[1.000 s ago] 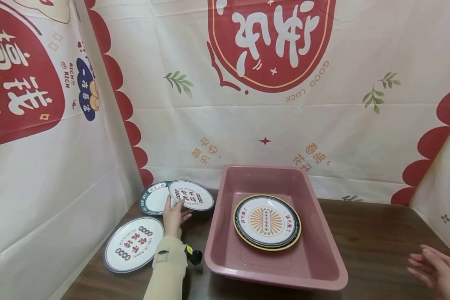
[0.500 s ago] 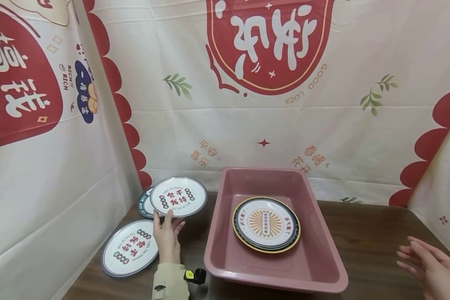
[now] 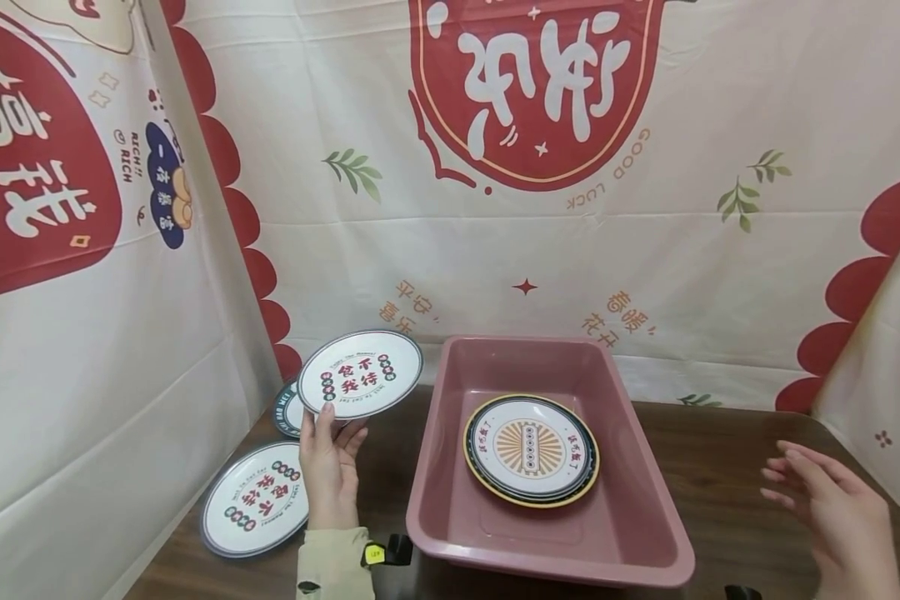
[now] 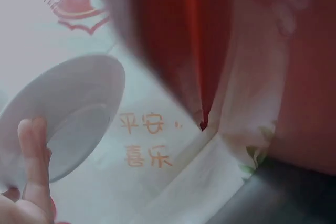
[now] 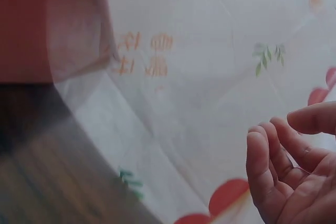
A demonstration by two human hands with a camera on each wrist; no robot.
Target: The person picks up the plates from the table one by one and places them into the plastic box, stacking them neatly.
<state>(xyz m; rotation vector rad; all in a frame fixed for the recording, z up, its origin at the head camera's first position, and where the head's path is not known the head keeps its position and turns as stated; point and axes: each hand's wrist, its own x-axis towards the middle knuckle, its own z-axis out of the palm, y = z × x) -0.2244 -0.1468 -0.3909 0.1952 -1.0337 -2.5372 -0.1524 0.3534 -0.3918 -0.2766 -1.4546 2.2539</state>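
My left hand (image 3: 332, 471) pinches the near edge of a white plate (image 3: 362, 373) with red characters and a dark rim, thumb on top and fingers beneath. The plate is lifted and tilted; its pale underside (image 4: 79, 114) shows in the left wrist view. Partly hidden behind it lies a green-rimmed plate (image 3: 288, 412) on the table. Another white plate with red characters (image 3: 255, 500) lies left of my forearm. My right hand (image 3: 832, 508) hovers over the table's right side, fingers loosely bent, holding nothing. Several stacked plates (image 3: 531, 450) sit inside a pink basin (image 3: 487, 542).
The basin stands in the middle of the dark wooden table (image 3: 708, 467), between my hands. A printed white cloth (image 3: 525, 250) hangs behind the table, and more cloth (image 3: 172, 400) closes off the left side.
My left hand has raised the plate off the green-rimmed one and turned its printed face toward me. My right hand has shifted a little left.
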